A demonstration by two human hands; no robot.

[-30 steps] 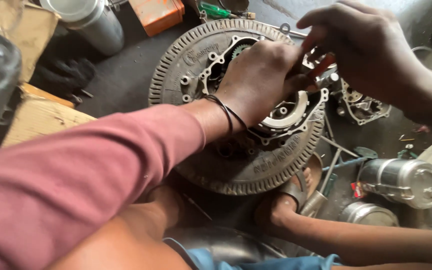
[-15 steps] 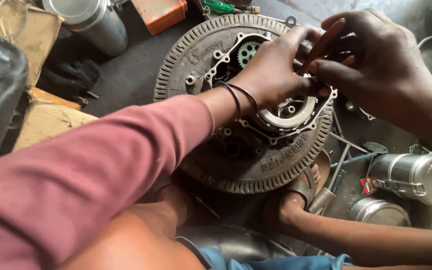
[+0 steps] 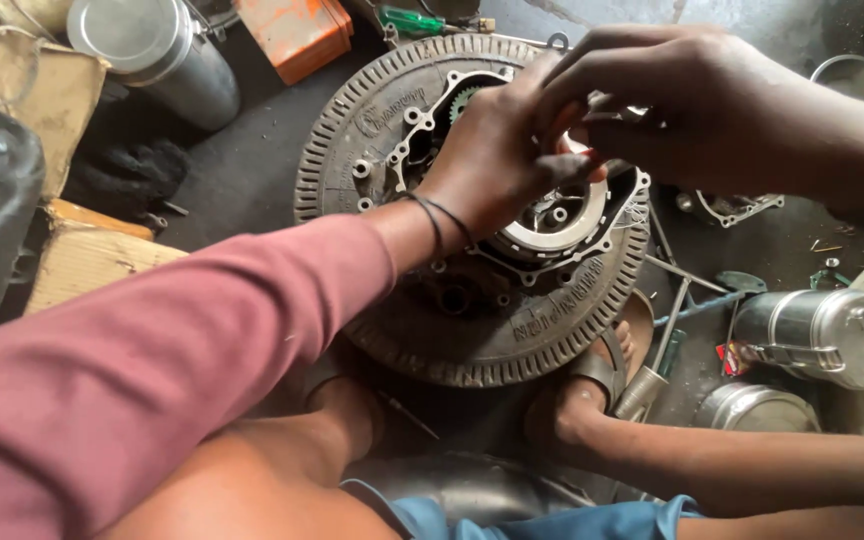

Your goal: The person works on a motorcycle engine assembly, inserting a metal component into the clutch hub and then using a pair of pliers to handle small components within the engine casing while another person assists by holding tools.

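Note:
A grey engine casing (image 3: 422, 130) with a round silver clutch drum (image 3: 552, 225) lies on a large ribbed metal disc (image 3: 512, 345) on the floor. My left hand (image 3: 492, 160), in a maroon sleeve with black bands at the wrist, reaches over the casing. Its fingers are bunched together just above the drum's upper rim. My right hand (image 3: 692, 110) comes in from the right, fingers curled down against the left fingertips. Whatever is pinched between them is hidden by the fingers.
My sandalled foot (image 3: 602, 380) rests against the disc's near edge. Silver canisters (image 3: 152, 50) (image 3: 822, 335), an orange box (image 3: 297, 35), a green screwdriver (image 3: 412, 20), cardboard (image 3: 82, 260), a loose cover (image 3: 732, 205) and thin tools (image 3: 672, 270) lie around the disc.
My right hand has moved left and closed in over my left hand's fingertips above the drum. The left hand has stayed on the same spot.

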